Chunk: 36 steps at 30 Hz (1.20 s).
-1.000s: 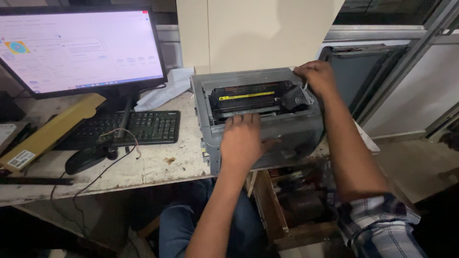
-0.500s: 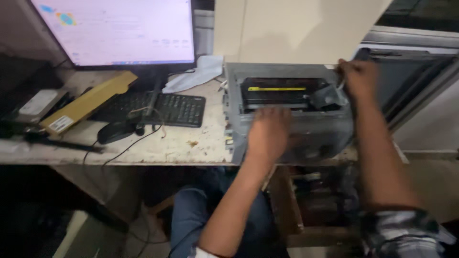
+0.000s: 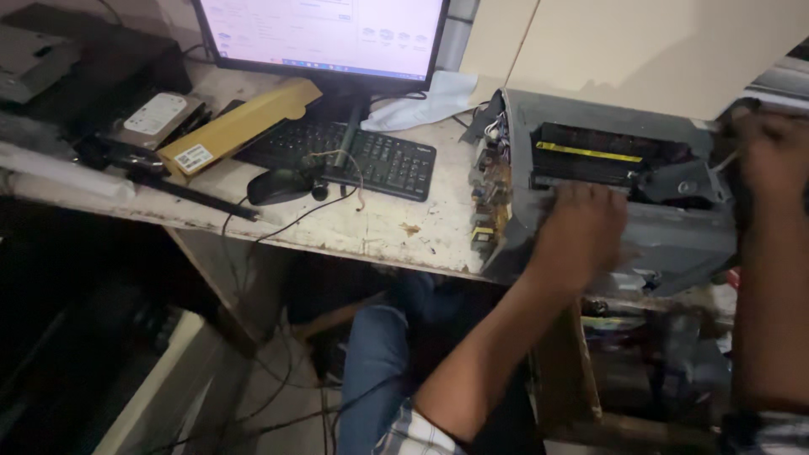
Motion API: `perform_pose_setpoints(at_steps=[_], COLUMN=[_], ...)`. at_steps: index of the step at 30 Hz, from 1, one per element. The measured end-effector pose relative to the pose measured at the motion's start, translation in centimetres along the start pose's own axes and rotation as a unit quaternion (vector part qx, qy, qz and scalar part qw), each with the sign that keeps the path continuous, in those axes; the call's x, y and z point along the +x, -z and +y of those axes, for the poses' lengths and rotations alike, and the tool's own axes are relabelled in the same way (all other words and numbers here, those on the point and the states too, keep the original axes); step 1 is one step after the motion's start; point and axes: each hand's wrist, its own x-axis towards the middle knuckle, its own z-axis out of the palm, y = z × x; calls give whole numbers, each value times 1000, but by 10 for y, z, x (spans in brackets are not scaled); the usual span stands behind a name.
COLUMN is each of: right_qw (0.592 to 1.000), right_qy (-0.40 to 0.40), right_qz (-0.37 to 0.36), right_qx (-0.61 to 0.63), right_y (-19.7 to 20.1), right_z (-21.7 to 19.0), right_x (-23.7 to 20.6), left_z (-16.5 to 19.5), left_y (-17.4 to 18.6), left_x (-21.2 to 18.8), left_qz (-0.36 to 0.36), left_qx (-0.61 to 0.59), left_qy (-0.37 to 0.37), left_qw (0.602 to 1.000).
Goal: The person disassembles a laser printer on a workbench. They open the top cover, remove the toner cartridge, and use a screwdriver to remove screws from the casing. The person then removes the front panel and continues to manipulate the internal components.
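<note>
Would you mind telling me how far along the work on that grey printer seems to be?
Done: the printer is already opened, its side circuit boards bare and the yellow-striped inner unit exposed. In hand: the left hand presses on the front edge by that unit, while the right hand grips the far corner. Left: the unit sits inside, and no covers are back on.

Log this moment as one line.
left hand pressing opened grey printer front | right hand gripping its right edge | keyboard, mouse beside
</note>
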Motion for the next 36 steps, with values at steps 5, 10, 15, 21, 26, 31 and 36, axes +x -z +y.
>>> perform_pose_setpoints(at_steps=[5,10,15,21,26,31,36], right_qw=[988,876,836,912,938,942,943], right_qy=[-49,-144,-183,-224,-149,-115,-101], right_qz=[-7,-69,-64,-169,-234,-262,-270], right_qx=[144,455,514,299,207,176,165], right_y=[4,21,27,-14,-50,-73,-85], right_z=[-6,2,49,89,101,125,158], right_x=[4,9,19,14,25,36,35], left_z=[-4,-4,-5,-5,-4,-4,-1], left_y=[-2,-10,-9,-8,-10,-19,-34], left_x=[2,6,11,21,28,37,47], left_qz=[-51,-31,-80,-57,-109,-119,-204], left_qx=[-31,-69,-104,-87,18,-53,-38], left_qy=[-10,-19,-22,-35,-38,-29,17], left_qw=[998,997,991,994,993,991,978])
